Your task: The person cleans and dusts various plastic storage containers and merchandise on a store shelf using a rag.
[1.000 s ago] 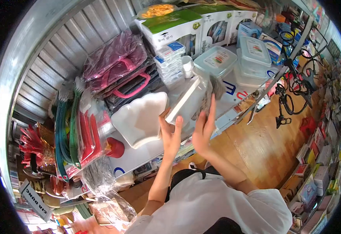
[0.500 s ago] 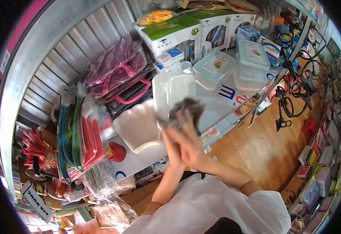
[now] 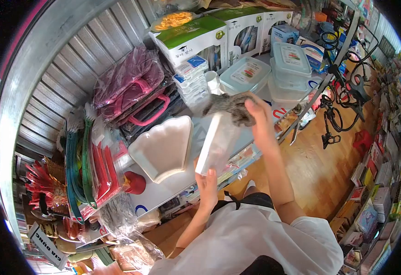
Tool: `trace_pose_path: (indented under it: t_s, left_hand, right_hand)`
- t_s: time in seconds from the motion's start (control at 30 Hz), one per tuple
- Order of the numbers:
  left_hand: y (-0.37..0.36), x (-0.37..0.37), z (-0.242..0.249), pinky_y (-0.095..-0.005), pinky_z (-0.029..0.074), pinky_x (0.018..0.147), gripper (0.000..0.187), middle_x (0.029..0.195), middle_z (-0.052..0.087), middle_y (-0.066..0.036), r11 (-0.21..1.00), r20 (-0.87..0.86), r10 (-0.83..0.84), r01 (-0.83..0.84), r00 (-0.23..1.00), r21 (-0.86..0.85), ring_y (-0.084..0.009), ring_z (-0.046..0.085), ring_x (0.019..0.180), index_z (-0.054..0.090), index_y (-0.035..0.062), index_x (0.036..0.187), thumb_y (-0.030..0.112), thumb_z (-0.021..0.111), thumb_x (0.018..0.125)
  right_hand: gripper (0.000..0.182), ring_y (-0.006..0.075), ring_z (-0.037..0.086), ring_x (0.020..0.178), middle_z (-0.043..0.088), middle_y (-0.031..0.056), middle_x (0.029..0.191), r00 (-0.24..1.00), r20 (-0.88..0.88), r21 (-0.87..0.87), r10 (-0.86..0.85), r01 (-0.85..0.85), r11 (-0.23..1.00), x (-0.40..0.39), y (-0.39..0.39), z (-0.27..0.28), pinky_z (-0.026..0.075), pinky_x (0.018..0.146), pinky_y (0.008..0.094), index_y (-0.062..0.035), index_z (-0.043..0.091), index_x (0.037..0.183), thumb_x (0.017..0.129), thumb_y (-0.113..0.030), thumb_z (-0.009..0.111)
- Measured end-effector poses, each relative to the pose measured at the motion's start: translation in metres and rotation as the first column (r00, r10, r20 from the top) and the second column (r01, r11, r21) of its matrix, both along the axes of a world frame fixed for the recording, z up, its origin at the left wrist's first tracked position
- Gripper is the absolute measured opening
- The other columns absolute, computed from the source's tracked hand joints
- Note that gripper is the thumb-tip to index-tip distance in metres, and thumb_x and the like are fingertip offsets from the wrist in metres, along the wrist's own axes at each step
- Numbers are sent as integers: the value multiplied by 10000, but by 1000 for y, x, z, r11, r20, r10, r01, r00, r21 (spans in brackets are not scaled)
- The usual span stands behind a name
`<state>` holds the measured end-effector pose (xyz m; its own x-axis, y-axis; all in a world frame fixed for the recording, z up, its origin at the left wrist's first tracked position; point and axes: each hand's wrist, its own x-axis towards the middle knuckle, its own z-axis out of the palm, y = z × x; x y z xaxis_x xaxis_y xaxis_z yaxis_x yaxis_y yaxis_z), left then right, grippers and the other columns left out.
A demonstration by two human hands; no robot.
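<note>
My left hand (image 3: 207, 187) grips the lower end of a translucent plastic food container (image 3: 224, 143), which is tilted up on its side with a white edge toward the left. My right hand (image 3: 261, 120) is closed around a dark grey rag (image 3: 231, 108), pressed against the container's upper end. Part of the rag is smeared by motion. Left of the container, a cream scalloped dish (image 3: 160, 149) lies on the shelf top. Beyond the rag stands a lidded container (image 3: 246, 75), and another stack of lidded containers (image 3: 290, 68) is to its right.
Pink-handled purple bags (image 3: 129, 87) in plastic lie at the back left, near green-and-white boxes (image 3: 191, 41). A red cup-like item (image 3: 135, 182) stands beside the dish. Black cables with clips (image 3: 335, 110) hang at the right above the wooden floor (image 3: 301, 174).
The container has been lifted off the shelf and turned on its side. My hands, earlier close together with the rag, are now apart, the right one higher and farther right.
</note>
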<state>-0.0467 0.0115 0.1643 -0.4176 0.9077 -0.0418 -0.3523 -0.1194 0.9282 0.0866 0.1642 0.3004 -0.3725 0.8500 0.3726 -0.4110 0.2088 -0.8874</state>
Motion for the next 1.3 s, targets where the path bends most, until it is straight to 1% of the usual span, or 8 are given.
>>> trace_pose_path:
  t_s: [0.23,0.33,0.47,0.57,0.7,0.83,0.97,1.3]
  left_hand:
    - [2,-1,62,-406,391,1051,901,1362,438,-182,960,-423,78,47,903,277,-266,464,1271,353,3,1389,170,857,661]
    - [2,-22,59,-412,425,1020,900,1291,509,-181,954,-736,94,150,670,259,-275,525,1208,401,0,1356,193,885,623]
    - [1,-43,74,-426,417,1026,948,1297,529,-233,909,-900,137,309,415,281,-335,540,1207,461,-9,1324,249,923,537]
    - [-2,-52,87,-446,361,1073,1060,1424,410,-262,889,-905,63,389,420,242,-359,437,1318,318,26,1452,222,890,582]
    - [9,-18,90,-484,281,1120,1234,1557,162,-205,913,-486,182,37,855,407,-354,251,1422,-92,100,1523,243,822,708]
    - [2,15,77,-438,306,1099,1097,1503,258,-167,880,-11,-22,25,1000,475,-301,327,1362,-102,140,1531,132,724,809]
    - [4,16,35,-394,384,1046,995,1422,358,-142,938,38,290,-291,956,187,-237,446,1259,-73,127,1533,89,665,867]
    - [3,6,86,-367,442,998,992,1319,488,-147,950,-120,-198,221,973,222,-233,538,1176,-109,106,1529,31,637,880]
  right_hand:
    - [382,109,568,1017,643,40,1103,997,-26,-287,67,-71,955,31,-4,6,408,926,251,12,609,1180,954,-293,574]
    - [421,139,571,1068,633,57,1177,960,19,-281,281,-264,923,50,0,9,386,973,249,23,588,1227,958,-300,564]
    - [542,157,565,1095,620,100,1207,897,416,-229,147,-53,972,70,-11,3,421,971,287,41,566,1252,839,-265,740]
    - [605,149,600,1009,641,97,1153,908,377,-301,183,-67,951,70,-11,-5,468,908,290,45,559,1245,756,-197,822]
    - [563,138,623,925,662,72,1083,988,152,-399,30,33,916,54,-17,-22,495,853,284,37,578,1207,749,-178,825]
    - [379,120,608,894,671,56,995,945,195,-271,-262,309,912,32,-43,-31,491,780,276,37,629,1103,806,-149,772]
    - [239,78,542,825,649,24,931,942,279,-74,-189,217,973,28,-82,-26,450,730,244,39,641,1013,894,-165,678]
    - [433,128,530,971,624,68,1075,962,244,-189,-123,171,967,23,-74,-16,421,871,268,52,587,1148,990,-346,528]
